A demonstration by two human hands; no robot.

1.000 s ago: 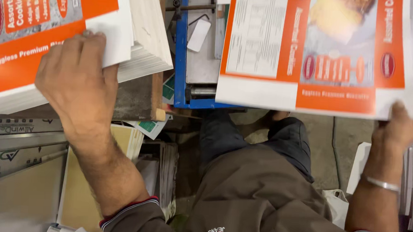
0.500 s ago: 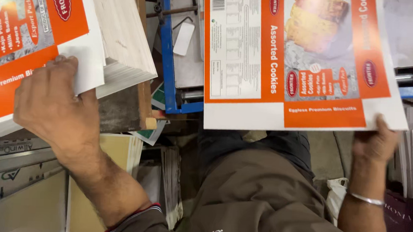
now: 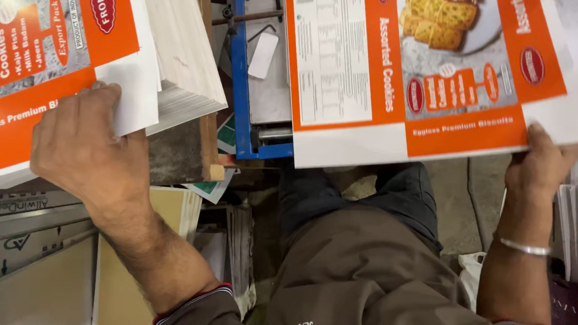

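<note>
Holding one printed carton sheet [image 3: 432, 78] by its near right corner, my right hand [image 3: 540, 166] has its fingers curled under the edge and the thumb lying on top, a light pinch rather than a fist. That sheet lies flat, print up, across the blue machine frame [image 3: 241, 74], its left edge just right of the frame's upright rail. My left hand [image 3: 85, 146] rests palm down, fingers spread, on the top sheet of the stack of sheets [image 3: 77, 59] well to the left of the frame; whether any finger hooks under the stack's edge I cannot tell.

To do this step well, I judge the right hand should keep the sheet level and square to the frame's rail, so the corner does not crease under the thumb. The left hand should press evenly so only the top sheet slides, not the ones beneath. A metal bangle [image 3: 525, 247] sits on my right wrist, below and right of the frame, clear of the sheet.
</note>
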